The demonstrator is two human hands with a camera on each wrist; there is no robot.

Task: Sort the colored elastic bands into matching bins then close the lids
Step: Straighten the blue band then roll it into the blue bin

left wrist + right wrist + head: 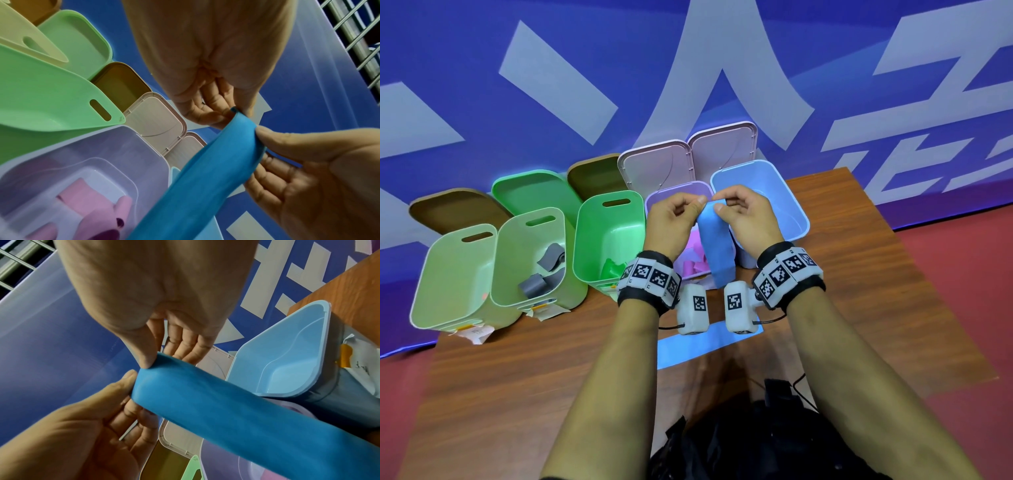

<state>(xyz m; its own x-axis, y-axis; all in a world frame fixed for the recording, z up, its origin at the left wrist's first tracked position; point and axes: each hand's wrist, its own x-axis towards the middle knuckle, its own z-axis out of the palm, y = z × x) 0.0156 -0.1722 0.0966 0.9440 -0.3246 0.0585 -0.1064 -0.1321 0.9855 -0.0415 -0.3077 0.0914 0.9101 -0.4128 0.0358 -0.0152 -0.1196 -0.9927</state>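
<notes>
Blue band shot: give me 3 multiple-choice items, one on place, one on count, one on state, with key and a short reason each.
1. Where is the blue band?
A. Lying in the blue bin
B. Held up by both hands in front of the bins
C. Flat on the table

2. How many open bins stand in the row?
A. Three
B. Four
C. Five

3. What state is the blue bin in?
A. Lid shut
B. Open, with no band visible inside
C. Open, full of pink bands

Key:
1 B: the left hand and right hand pinch its top end.
2 C: three green, one purple, one blue.
3 B: the right wrist view shows its bare inside.
</notes>
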